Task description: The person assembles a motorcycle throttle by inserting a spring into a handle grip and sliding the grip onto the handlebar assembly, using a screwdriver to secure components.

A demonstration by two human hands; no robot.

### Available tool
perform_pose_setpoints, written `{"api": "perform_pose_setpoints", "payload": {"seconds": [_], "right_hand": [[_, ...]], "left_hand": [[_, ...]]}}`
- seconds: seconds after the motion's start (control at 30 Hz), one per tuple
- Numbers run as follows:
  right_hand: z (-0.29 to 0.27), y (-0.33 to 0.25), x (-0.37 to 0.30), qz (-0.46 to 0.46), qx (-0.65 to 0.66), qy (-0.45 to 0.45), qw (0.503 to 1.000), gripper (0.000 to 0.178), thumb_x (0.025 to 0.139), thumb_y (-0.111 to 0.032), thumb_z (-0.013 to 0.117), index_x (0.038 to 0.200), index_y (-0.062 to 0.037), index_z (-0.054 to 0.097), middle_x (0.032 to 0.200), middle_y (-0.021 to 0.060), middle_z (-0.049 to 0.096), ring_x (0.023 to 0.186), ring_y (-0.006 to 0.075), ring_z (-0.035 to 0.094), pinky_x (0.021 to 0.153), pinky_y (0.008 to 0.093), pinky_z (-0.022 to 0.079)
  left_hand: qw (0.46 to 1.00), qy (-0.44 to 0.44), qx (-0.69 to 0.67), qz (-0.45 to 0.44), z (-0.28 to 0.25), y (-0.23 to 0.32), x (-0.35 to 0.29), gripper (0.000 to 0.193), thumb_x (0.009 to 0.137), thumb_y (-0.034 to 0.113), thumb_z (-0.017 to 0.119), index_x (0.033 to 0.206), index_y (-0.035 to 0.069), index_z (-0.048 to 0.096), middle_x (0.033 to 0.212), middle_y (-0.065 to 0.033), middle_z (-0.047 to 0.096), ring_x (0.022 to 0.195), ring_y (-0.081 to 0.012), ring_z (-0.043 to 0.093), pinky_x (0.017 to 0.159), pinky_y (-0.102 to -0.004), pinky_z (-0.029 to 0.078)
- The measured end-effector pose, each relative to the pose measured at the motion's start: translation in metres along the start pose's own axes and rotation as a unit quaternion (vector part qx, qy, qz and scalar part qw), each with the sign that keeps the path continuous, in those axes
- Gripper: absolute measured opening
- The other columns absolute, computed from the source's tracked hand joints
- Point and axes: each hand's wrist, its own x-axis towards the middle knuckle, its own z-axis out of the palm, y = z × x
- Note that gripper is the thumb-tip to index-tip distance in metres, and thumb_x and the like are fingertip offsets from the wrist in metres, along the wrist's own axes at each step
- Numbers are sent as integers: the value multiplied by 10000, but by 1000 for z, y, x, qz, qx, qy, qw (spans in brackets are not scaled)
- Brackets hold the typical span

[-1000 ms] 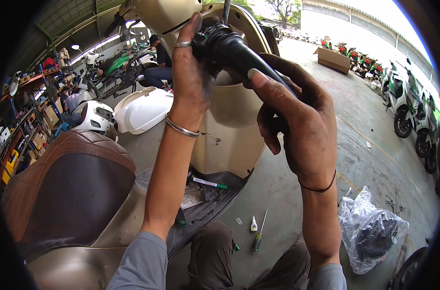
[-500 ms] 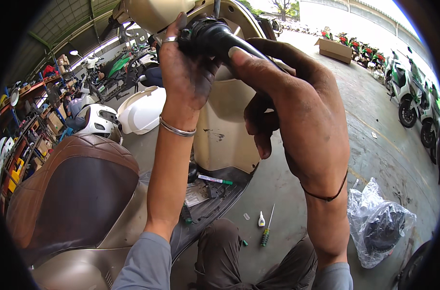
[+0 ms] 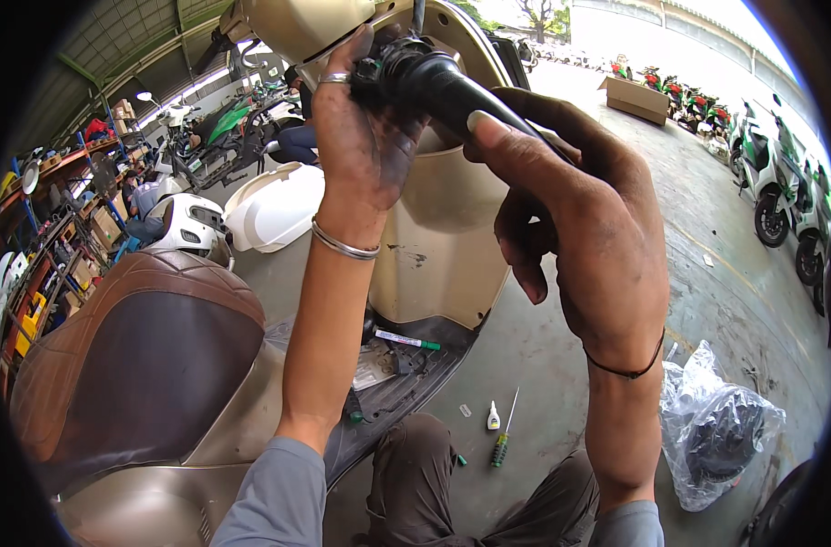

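Note:
A black handlebar grip [image 3: 457,91] slants from the scooter's front end toward me at the upper middle. My left hand [image 3: 365,150], smudged dark on the palm, is closed around the ribbed black fitting [image 3: 405,60] at its inner end. Along the tube lies the thumb of my right hand [image 3: 607,242], with the index finger over the far side. The other right fingers curl below it, away from the tube. Behind both hands stands the scooter's beige front panel [image 3: 434,264].
On the black footboard [image 3: 425,374] lies a green-capped marker [image 3: 406,340]. A screwdriver [image 3: 504,433] and a small white bottle [image 3: 493,417] are on the floor. To the left are the brown seat [image 3: 151,356] and a white helmet [image 3: 192,226]; a plastic-wrapped part [image 3: 721,428] sits right.
Both hands and the grip have shifted slightly right and down in the picture. My right thumb stays on the tube, and its lower fingers have moved a little with the hand.

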Motion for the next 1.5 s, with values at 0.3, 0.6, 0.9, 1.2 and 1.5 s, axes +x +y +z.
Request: {"api": "perform_pose_setpoints", "payload": {"seconds": [0.3, 0.6, 0.9, 1.2, 1.5], "right_hand": [[-2, -6, 3, 27, -4, -14, 1000, 432, 892, -222, 685, 1196, 74, 603, 889, 87, 648, 447, 81, 496, 329, 226, 319], [-5, -2, 7, 4, -22, -16, 1000, 452, 897, -230, 679, 1210, 84, 590, 913, 97, 652, 465, 74, 492, 329, 214, 330], [-8, -4, 8, 30, 69, -50, 996, 441, 914, -247, 643, 1203, 82, 588, 941, 106, 661, 483, 70, 501, 312, 200, 344], [-4, 0, 3, 9, -7, -4, 1000, 439, 923, -266, 632, 1190, 82, 604, 891, 91, 659, 421, 68, 460, 313, 209, 308], [-1, 0, -1, 20, -9, 10, 1000, 422, 930, -253, 616, 1197, 73, 613, 920, 95, 675, 417, 64, 457, 307, 202, 296]], "left_hand": [[999, 11, 23, 19, 0, -1, 0, 318, 955, 320, 561, 1112, 44, 594, 957, -139, 711, 893, -255, 710, 846, -388, 566], [994, 20, 97, 50, 6, -2, -4, 308, 947, 340, 559, 1106, 80, 601, 945, -109, 720, 864, -187, 711, 765, -323, 573], [995, 56, 57, 59, 7, -2, -2, 328, 947, 271, 568, 1096, -12, 643, 1013, -137, 712, 955, -255, 693, 919, -392, 539], [996, 66, 23, 47, 6, -4, -2, 318, 948, 262, 562, 1095, -8, 644, 1000, -138, 715, 938, -269, 702, 914, -396, 552], [997, 62, 28, 44, 6, -4, -1, 314, 946, 243, 563, 1102, -18, 641, 998, -147, 714, 945, -274, 700, 909, -396, 556]]}}
